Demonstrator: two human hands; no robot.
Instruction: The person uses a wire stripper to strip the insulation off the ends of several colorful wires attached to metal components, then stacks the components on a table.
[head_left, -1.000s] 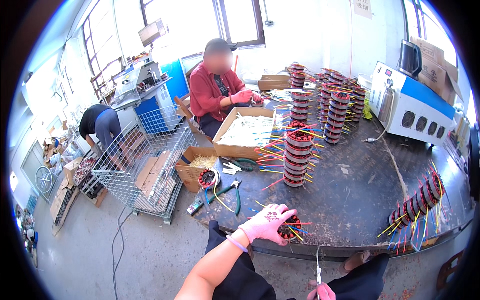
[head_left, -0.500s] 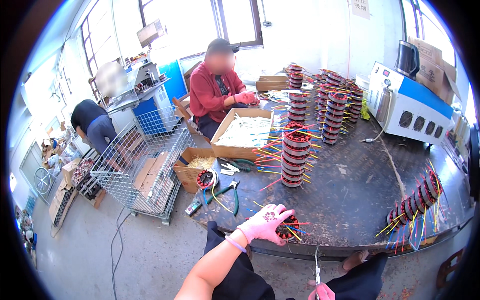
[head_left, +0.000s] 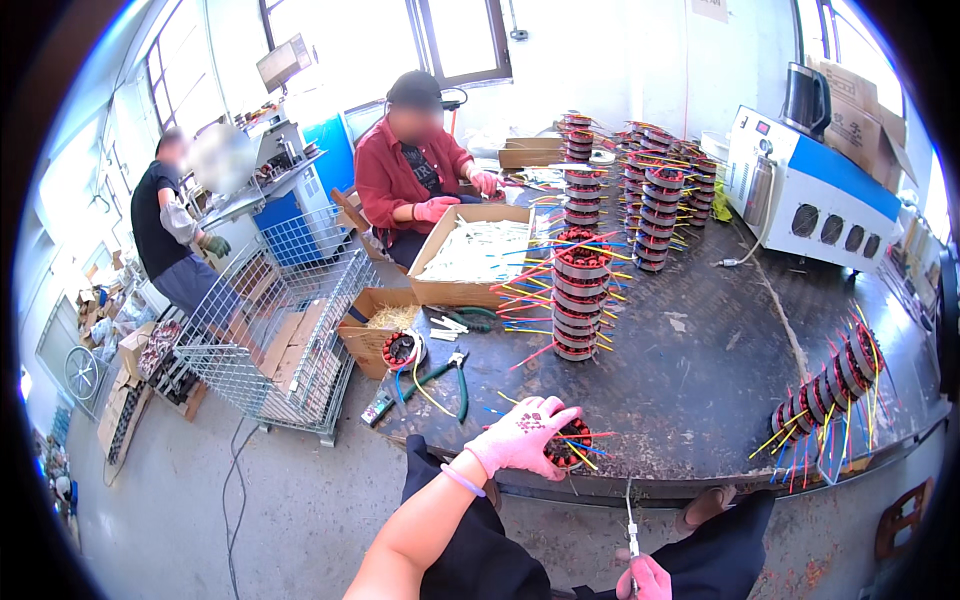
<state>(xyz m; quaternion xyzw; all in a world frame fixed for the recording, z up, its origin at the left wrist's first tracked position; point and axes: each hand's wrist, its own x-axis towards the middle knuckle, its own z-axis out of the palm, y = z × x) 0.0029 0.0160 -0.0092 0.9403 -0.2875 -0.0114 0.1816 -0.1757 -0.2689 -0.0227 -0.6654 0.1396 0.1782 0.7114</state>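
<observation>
**Gloved left hand (head_left: 523,436) grips a wire-wound ring (head_left: 570,446) at the near edge of the desk (head_left: 690,400)**

The ring sits on the desk close to the near edge, its open face upward, with reddish windings inside and red, yellow and blue wires spreading mostly to the right. The left hand, in a pink glove with dark marks on its back, covers the ring's left side, thumb and fingers closed about the rim. The right hand (head_left: 645,578), below the desk edge and only partly visible, is pinched around a slim pale tool (head_left: 633,540) whose thin end points up toward the desk.

Left of the ring lie green-handled pliers (head_left: 462,388), spread apart, and a second wound ring (head_left: 400,348) beside a small carton (head_left: 365,347) of straw-like material. A few white sticks (head_left: 449,325) lie near it; behind stands a larger carton (head_left: 465,293) full of thin white pieces.

Beyond the gripped ring rises an upright stack (head_left: 575,312) of wound rings bristling with coloured wires, with further stacks (head_left: 655,215) behind. A tilted stack (head_left: 835,385) is at the right. At the back right, a white-and-blue machine (head_left: 815,195) carries a dark kettle (head_left: 803,102).

Across the desk sits a person in a red shirt (head_left: 385,180); farther left, another person (head_left: 160,225) stands beside a wire cage (head_left: 275,350).
</observation>
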